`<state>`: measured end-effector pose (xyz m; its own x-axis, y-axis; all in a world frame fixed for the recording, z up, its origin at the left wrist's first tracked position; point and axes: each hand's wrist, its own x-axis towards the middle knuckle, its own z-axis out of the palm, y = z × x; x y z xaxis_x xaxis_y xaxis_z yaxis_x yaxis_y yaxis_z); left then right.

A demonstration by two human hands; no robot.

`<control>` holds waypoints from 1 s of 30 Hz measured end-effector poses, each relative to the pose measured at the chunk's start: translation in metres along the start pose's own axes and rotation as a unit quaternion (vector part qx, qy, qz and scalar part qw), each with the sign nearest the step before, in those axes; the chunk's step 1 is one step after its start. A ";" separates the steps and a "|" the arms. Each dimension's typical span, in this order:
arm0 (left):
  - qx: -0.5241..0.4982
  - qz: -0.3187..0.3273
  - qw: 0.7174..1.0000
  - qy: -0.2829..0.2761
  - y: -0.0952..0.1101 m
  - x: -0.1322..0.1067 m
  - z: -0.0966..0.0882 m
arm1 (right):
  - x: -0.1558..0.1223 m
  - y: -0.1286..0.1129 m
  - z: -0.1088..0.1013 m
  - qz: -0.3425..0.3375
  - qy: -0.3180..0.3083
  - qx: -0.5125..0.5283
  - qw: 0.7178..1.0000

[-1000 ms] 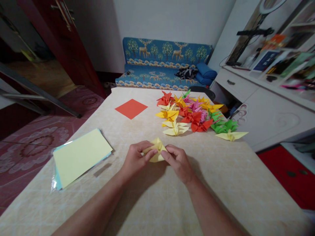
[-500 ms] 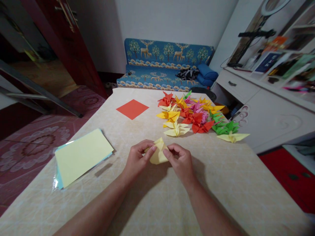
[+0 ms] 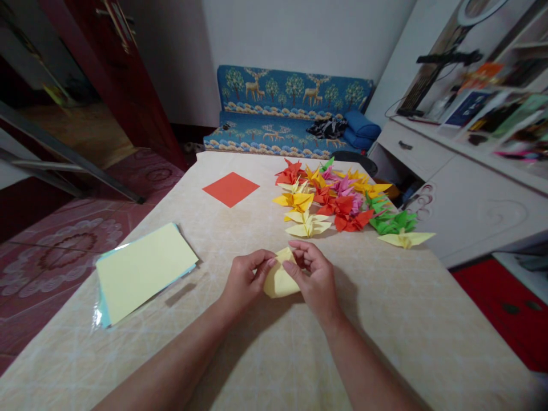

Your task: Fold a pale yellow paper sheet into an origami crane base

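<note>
"Near the centre of the frame, just below the middle, what have the fingers got?"

"A small piece of folded pale-yellow paper [image 3: 280, 283], held just over the cream patterned table [image 3: 274, 365]. The left hand [image 3: 246, 277] pinches its upper left edge between thumb and forefinger."

"And the right hand [image 3: 317, 279]?"

"Clamped on it too: thumb flat on the near face, the other fingers curled round at the right. How they sit behind the paper, I can't tell."

"What's that at the left of the frame?"

"A pale-yellow rectangular sheet [image 3: 148, 271] lying on light-blue paper [image 3: 106, 317], apart from the left hand."

"Beyond the hands?"

"Right of centre, a crowd of folded paper birds [image 3: 342, 212], red, orange, pink, green and pale yellow, many of them touching. Left of them, well apart, lies a flat red paper diamond [image 3: 231, 189]."

"And past the table?"

"The white cabinet with a drawer [image 3: 471, 194] at the right, the dark red door [image 3: 115, 80] at the upper left, and along the wall at upper centre, the blue sofa with deer and trees on its cover [image 3: 291, 88]."
</note>
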<state>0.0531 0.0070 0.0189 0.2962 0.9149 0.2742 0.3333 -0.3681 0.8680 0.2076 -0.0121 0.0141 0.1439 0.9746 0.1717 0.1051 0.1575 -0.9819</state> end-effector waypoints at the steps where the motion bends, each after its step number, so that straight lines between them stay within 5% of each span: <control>1: 0.009 0.007 1.000 0.001 0.000 0.000 0.000 | 0.000 0.000 0.000 -0.001 0.000 0.007 1.000; 9: 0.026 0.032 0.999 -0.036 0.002 -0.003 -0.002 | -0.002 -0.002 -0.003 0.032 -0.048 -0.003 0.998; 13: -0.083 -0.032 0.996 -0.026 0.001 -0.002 0.002 | -0.001 -0.001 -0.006 0.042 0.018 0.006 0.999; 19: -0.316 -0.123 0.938 -0.074 0.000 -0.001 0.013 | 0.002 0.006 -0.008 0.074 0.124 0.058 0.988; 26: -0.346 -0.118 0.930 0.023 -0.004 0.001 0.013 | 0.004 0.015 -0.009 0.109 0.092 0.135 0.980; 30: -0.292 -0.124 0.948 0.023 -0.004 0.000 0.011 | 0.007 0.020 -0.009 0.111 0.097 0.167 0.975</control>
<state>0.0614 0.0063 0.0106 0.2304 0.9724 0.0368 -0.1684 0.0025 0.9857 0.2198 -0.0042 -0.0035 0.3130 0.9473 -0.0685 -0.2710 0.0200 -0.9624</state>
